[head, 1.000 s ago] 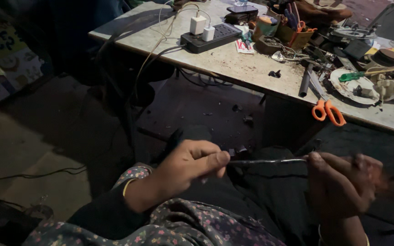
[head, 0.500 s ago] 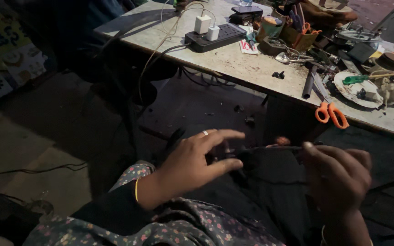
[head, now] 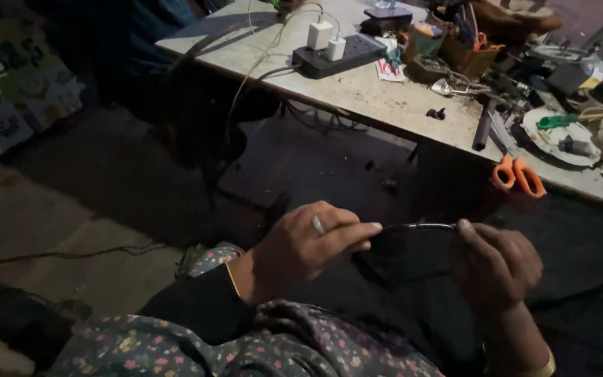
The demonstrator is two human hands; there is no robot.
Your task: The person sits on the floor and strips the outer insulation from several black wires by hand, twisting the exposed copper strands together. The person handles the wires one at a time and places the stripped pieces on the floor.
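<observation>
My left hand, with a ring on one finger, pinches one end of a thin dark wire. My right hand pinches the other end, so a short stretch of wire runs level between thumb and fingertips of both hands. Both hands are held above my lap, below the front edge of the work table. What hangs below the wire is too dark to tell.
Orange-handled scissors lie at the table's near edge, beside a dark tube. A black power strip with white chargers, a white plate of small parts and several cluttered tools fill the tabletop. Colourful printed sheets lie at left.
My hands closed together around the wire half a second ago, then drew apart again, leaving it stretched between them. The view has shifted slightly.
</observation>
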